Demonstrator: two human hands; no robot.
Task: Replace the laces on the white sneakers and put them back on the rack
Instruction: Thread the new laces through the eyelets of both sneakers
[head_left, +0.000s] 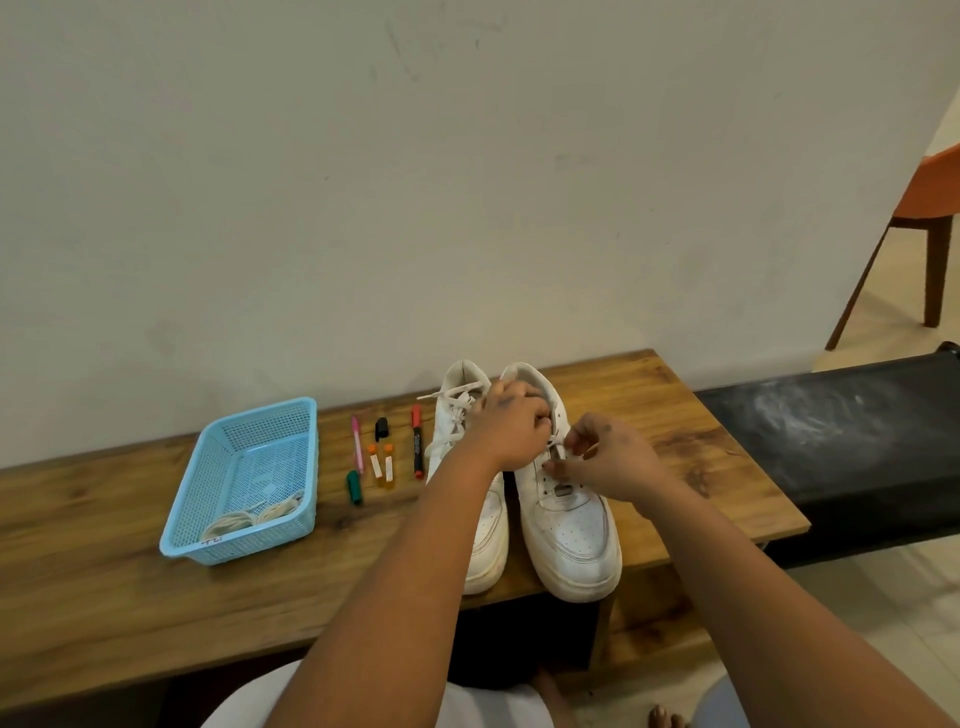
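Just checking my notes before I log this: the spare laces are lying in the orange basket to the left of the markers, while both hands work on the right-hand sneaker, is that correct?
Nearly: the basket is light blue, not orange, as the head view shows. The rest holds: the spare laces lie in it, left of the markers, while the left hand and right hand work on the right-hand sneaker.

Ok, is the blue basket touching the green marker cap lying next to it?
Apart. The head view shows a strip of bare wood between the blue basket and the green marker cap.
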